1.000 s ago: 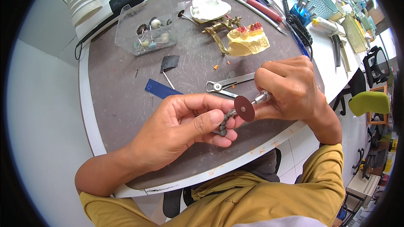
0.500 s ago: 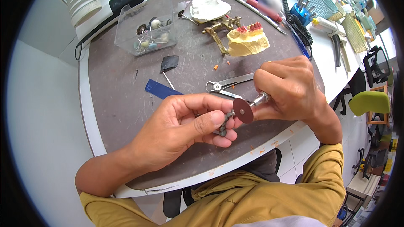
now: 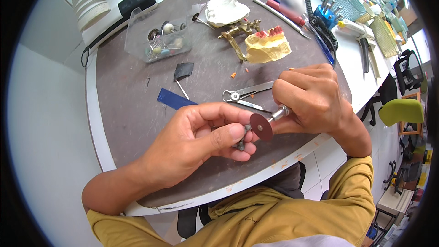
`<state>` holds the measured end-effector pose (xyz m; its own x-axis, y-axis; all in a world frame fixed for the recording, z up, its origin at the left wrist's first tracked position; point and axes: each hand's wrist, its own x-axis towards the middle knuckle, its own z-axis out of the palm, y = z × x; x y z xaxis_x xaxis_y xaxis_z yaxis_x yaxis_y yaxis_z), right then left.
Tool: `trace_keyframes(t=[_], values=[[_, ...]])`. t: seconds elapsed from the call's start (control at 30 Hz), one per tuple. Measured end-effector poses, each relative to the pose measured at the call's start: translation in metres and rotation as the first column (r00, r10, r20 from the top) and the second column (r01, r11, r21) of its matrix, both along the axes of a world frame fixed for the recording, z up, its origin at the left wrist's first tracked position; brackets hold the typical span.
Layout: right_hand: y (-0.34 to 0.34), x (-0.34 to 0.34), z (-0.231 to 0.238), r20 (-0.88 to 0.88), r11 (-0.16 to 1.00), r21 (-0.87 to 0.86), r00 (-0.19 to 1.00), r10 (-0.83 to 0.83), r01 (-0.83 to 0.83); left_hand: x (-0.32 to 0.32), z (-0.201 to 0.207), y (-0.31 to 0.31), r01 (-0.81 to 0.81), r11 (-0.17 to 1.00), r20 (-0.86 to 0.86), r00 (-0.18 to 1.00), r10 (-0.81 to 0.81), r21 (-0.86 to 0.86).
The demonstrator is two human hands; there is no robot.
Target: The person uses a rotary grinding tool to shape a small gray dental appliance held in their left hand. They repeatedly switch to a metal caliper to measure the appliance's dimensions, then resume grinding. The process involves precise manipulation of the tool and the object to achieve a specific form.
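Between the thumb and fingers of my left hand (image 3: 201,137) is a small, dark grey cast dental bridge (image 3: 241,145), lumpy and partly hidden by the fingertips. My right hand (image 3: 308,100) grips a metal rotary handpiece (image 3: 280,111) that carries a thin reddish-brown cutting disc (image 3: 261,127). The disc's edge sits right beside the bridge and my left fingertips; whether it touches the metal I cannot tell. Behind both hands lie a metal caliper gauge (image 3: 234,96) and a blue strip (image 3: 176,99). A yellow dental model (image 3: 267,45) with red teeth stands farther back.
A white plaster model (image 3: 227,10) rests by a brass articulator (image 3: 238,34). At the back left, a clear plastic box (image 3: 157,41) holds several burs and polishing tips. Pens, a coiled black cord (image 3: 324,29) and a blue bur holder (image 3: 326,13) are at the back right.
The bridge has turned in my left fingers, so less of its row shows. My right hand has shifted slightly left, and the disc sits a little lower and farther left.
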<state>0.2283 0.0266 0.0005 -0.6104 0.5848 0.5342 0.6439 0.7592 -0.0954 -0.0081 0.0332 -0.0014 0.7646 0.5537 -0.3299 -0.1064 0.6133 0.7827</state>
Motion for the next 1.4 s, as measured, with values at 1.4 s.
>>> trace_keyframes(t=[1.4], values=[[0.042,0.039,-0.004,0.096,0.787,-0.119,0.796,-0.597,0.605,0.0,-0.002,0.01,-0.301,0.893,0.025,0.95,0.311,0.333]])
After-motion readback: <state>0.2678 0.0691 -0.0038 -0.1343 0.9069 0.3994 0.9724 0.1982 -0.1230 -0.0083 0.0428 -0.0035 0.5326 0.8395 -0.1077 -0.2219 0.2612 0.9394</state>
